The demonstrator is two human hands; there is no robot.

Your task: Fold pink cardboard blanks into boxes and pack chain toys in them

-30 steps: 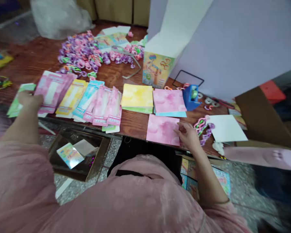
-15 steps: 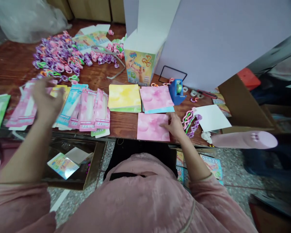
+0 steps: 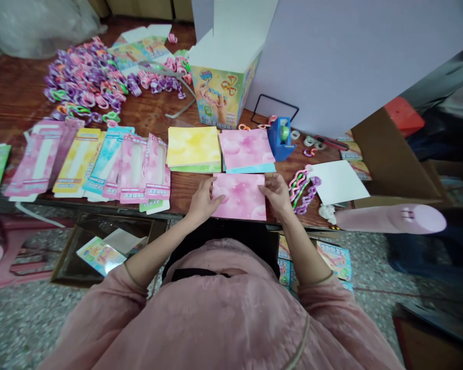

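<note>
A pink square card [image 3: 239, 196] lies flat at the near edge of the wooden table [image 3: 23, 95]. My left hand [image 3: 202, 200] rests on its left edge, fingers curled over the card. My right hand [image 3: 277, 192] holds its right edge, fingers pinched on it. Right of that hand lies a chain of pink, green and purple plastic links [image 3: 303, 186]. Just beyond the card sit a yellow card stack [image 3: 193, 148] and a pink card stack [image 3: 246, 149].
A row of pink, yellow, blue and green packaging sleeves [image 3: 81, 162] covers the table's left. A pile of coloured links [image 3: 88, 85] lies at the back. An open printed box [image 3: 221, 77], a blue tape dispenser [image 3: 281, 137] and a white sheet [image 3: 339, 181] stand nearby.
My left hand left the sleeves at the far left and swung right onto the pink card's left edge. My right hand stayed at the card's right edge.
</note>
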